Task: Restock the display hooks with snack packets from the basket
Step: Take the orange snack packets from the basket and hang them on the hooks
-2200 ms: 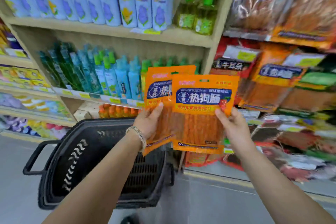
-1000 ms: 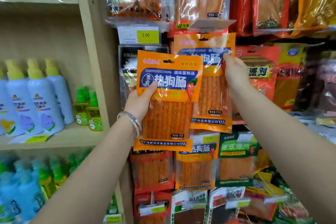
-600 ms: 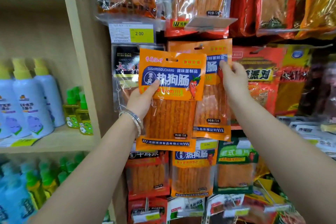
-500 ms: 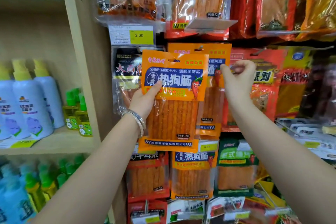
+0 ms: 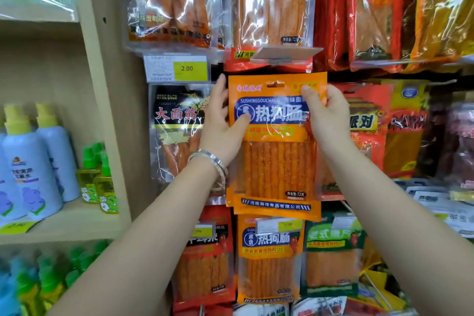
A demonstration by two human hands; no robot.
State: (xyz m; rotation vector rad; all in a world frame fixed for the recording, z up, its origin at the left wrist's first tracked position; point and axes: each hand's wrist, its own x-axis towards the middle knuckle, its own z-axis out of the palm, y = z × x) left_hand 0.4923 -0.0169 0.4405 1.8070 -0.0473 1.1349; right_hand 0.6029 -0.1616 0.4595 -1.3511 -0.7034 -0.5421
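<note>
An orange snack packet with a blue label is held flat against the hanging display, its hang hole just below a clear price-tag holder at the end of a hook. My left hand grips its left edge, thumb on the blue label. My right hand pinches its upper right corner. A second orange packet's edge shows behind it at the bottom. The basket is out of view.
Hanging snack packets surround it: a black-labelled one to the left, red ones to the right, an identical orange one below. A wooden shelf post and bottles stand at left.
The view rose from the basket to the hooks. My right hand hung one packet and let go. Both hands now hold the second packet in front of it, moved right and up.
</note>
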